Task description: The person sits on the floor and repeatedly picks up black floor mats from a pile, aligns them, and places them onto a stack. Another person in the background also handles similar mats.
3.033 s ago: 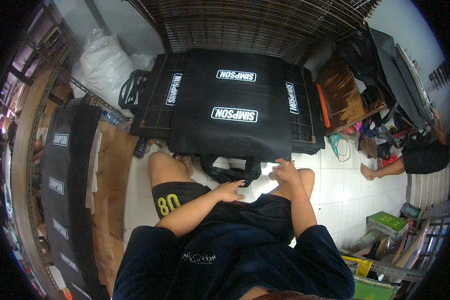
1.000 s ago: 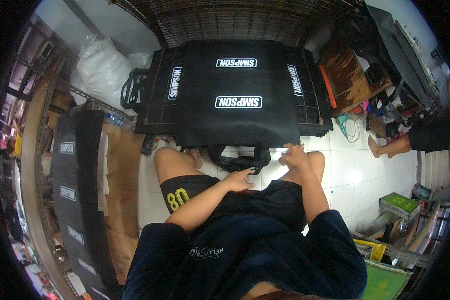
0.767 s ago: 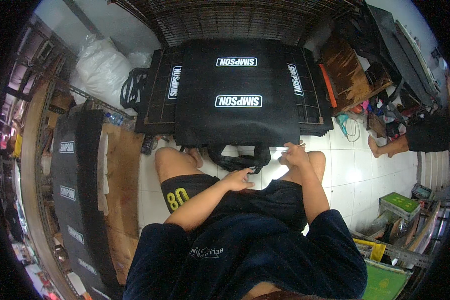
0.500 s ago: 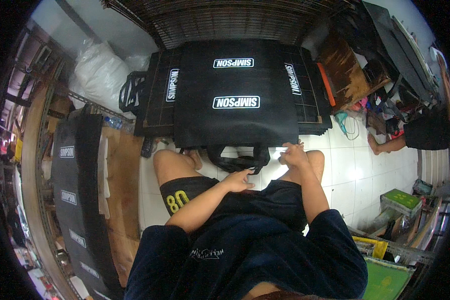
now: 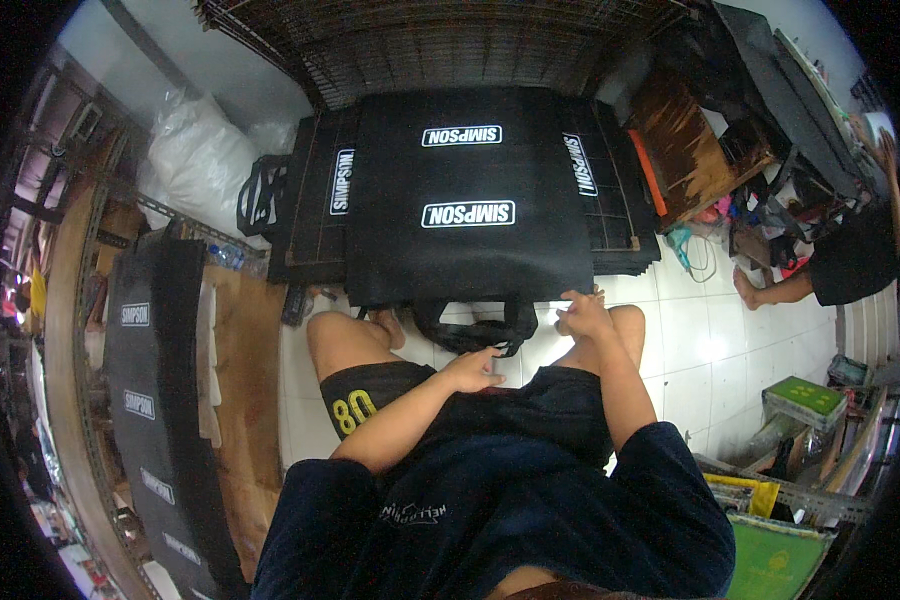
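In front of me a flat black fabric bag (image 5: 470, 255) with white printed labels lies over a stack of black pieces. Black strap handles (image 5: 432, 330) hang in loops from its near edge. My left hand (image 5: 470, 371) is at the lower end of these straps, fingertips by the webbing, thumb held apart. At the bag's near right corner, my right hand (image 5: 587, 318) has its thumb at the edge and its other fingers just past the corner, partly hidden. A thin wire frame (image 5: 615, 242) shows beside the bag on top of the stack.
A dark metal grille (image 5: 450, 50) rises behind the stack. To the left are a long black printed piece (image 5: 160, 370) on a wooden board (image 5: 250, 370) and a white plastic sack (image 5: 195, 150). A teal tool (image 5: 678, 240) lies on the tiled floor, near another person's foot (image 5: 755, 290).
The whole view has shifted slightly, the bag and hands appearing a little lower. Both hands keep their places at the straps and corner.
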Demonstrator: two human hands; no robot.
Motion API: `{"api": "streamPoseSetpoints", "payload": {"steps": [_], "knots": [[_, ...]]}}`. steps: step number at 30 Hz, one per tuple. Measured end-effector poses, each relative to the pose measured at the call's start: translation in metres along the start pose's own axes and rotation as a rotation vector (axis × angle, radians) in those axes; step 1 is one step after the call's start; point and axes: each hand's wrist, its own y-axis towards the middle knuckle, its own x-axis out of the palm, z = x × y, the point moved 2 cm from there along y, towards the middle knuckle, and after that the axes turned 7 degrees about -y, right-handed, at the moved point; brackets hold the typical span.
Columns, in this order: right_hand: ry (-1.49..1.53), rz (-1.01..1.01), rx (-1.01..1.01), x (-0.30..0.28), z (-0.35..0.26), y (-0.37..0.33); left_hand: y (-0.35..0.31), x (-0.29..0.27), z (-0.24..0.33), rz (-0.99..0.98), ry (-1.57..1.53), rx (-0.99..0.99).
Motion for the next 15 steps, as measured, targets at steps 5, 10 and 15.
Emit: {"api": "streamPoseSetpoints", "payload": {"steps": [5,10,15], "knots": [[0.004,-0.004,0.020,0.0001,0.0019,0.0002,0.0020,-0.0007,-0.0011,0.020,0.021,0.006],[-0.039,0.004,0.002,-0.0011,-0.0048,-0.0028,0.0001,-0.0002,0.0022,0.004,0.025,-0.026],[0.003,-0.027,0.027,-0.0013,0.0026,0.0001,0.0007,-0.0002,0.0025,0.028,0.054,0.002]]}}
